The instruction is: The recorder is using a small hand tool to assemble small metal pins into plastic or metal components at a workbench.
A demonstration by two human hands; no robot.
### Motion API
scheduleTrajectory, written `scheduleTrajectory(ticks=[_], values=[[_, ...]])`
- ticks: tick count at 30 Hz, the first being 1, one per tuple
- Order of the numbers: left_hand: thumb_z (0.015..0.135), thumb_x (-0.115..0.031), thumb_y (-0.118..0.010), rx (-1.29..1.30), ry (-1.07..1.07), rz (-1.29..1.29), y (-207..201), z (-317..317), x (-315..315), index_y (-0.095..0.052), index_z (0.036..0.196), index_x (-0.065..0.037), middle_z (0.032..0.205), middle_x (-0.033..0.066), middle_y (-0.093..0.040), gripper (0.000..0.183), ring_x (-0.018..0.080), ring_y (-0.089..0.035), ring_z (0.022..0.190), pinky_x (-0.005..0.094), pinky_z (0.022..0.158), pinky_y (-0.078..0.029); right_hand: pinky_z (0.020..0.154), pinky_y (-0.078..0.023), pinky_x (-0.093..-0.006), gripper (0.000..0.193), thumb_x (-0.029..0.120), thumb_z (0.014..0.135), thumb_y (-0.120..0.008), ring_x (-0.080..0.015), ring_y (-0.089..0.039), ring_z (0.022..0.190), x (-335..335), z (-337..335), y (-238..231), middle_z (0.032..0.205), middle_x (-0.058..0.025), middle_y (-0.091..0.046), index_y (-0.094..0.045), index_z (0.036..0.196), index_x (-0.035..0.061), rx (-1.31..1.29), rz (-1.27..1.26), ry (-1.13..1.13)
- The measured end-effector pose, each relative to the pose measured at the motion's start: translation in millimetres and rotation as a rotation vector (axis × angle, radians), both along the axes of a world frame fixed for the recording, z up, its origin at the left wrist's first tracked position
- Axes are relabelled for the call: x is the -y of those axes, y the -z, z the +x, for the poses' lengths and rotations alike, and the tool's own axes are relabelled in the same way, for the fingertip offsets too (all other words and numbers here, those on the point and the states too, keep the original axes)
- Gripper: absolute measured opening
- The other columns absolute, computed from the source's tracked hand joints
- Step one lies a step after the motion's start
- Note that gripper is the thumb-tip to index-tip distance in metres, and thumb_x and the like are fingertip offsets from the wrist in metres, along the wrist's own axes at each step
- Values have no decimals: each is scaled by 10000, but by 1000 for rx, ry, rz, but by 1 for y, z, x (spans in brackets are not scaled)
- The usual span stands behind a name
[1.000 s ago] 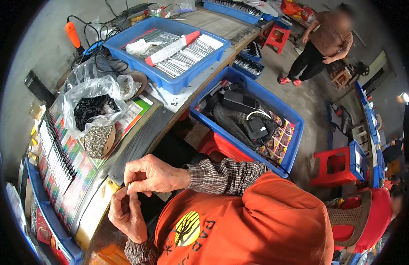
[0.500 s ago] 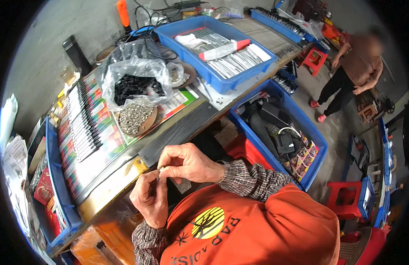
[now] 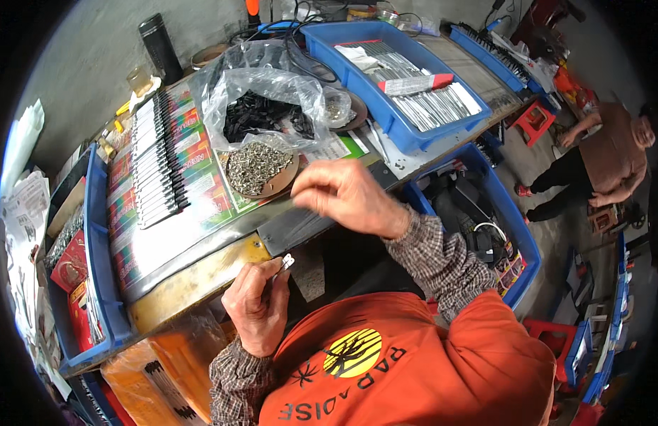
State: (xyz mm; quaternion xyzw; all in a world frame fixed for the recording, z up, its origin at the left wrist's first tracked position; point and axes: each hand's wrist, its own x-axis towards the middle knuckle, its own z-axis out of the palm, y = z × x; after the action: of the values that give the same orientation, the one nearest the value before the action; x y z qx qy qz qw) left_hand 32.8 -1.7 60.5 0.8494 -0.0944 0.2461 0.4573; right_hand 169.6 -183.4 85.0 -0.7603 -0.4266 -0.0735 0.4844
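At the front of the orange shirt [image 3: 414, 348]: left hand [image 3: 256, 305], thumb and fingers closed in a narrow pinch on a pale metal piece [image 3: 287, 263]. Note the long axis of this piece: slanting outward from the pinch, up and toward the side of the right hand [image 3: 346, 195], with the tip free and the lower part hidden by the fingers. Outward and to the right of the left hand: right hand, back uppermost, fingers bent and drawn together, well apart from the pale metal piece. Not possible to tell, with fingertips partly hidden, whether empty or pinching something small.

Key relation: round brown dish [image 3: 283, 184], heaped with tiny metal parts [image 3: 256, 169], just beside and to the left of the right fingertips. Nearer to the dish: right hand; farther: left hand, with the table edge [image 3: 201, 280] between. No long axis in the heap; lie of single parts too fine to read, as also any contact with the rim.

Beyond the dish, outward from both hands: clear plastic bag [image 3: 216, 117] with black pieces [image 3: 254, 117]. Outward and left of the left hand: row of black-ended metal strips [image 3: 155, 170], laid crosswise side by side. Outward and right of the right hand: blue tray [image 3: 449, 135] of slim metal pieces [image 3: 435, 106].
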Motion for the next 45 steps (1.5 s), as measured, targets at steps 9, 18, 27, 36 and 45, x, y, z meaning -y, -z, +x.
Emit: scheduleTrajectory(ticks=[9, 18, 27, 36, 45], values=[[750, 45, -674, -19, -42, 18, -1, 5, -16, -630, 862, -7, 728, 122, -588, 131, 255, -588, 605, 306, 554, -456, 673, -478, -409, 92, 93, 810, -616, -322, -614, 769, -3, 81, 1, 794, -133, -619, -649, 844, 14, 385, -322, 396], [737, 55, -671, -39, -33, 23, 3, 7, -20, -627, 855, -1, 736, 140, -592, 138, 277, -594, 616, 310, 565, -459, 649, -453, -452, 129, 145, 745, -666, -322, -560, 778, -17, 122, 29, 764, -114, -536, -580, 723, 52, 631, -546, 434], [760, 81, -640, -83, -52, 18, 5, 10, -17, -606, 837, 22, 707, 83, -551, 103, 157, -510, 609, 258, 576, -412, 682, -434, -454, 129, 159, 803, -520, -304, -552, 833, -27, 128, 38, 801, -97, -560, -578, 701, 107, 547, -462, 396], [739, 41, -664, -53, -28, 44, 5, -2, -11, -621, 858, -15, 704, 133, -562, 138, 281, -565, 598, 348, 547, -446, 665, -459, -481, 177, 154, 637, -609, -369, -576, 759, -18, 131, 24, 750, -177, -570, -592, 750, 19, 386, -670, 408], [722, 39, -682, -21, -20, -57, 18, -19, -14, -627, 883, -14, 729, 113, -598, 178, 249, -597, 600, 318, 523, -456, 652, -492, -352, 206, 186, 795, -645, -245, -642, 716, -11, 105, 10, 825, -131, -672, -648, 928, 28, 254, -327, 408]])
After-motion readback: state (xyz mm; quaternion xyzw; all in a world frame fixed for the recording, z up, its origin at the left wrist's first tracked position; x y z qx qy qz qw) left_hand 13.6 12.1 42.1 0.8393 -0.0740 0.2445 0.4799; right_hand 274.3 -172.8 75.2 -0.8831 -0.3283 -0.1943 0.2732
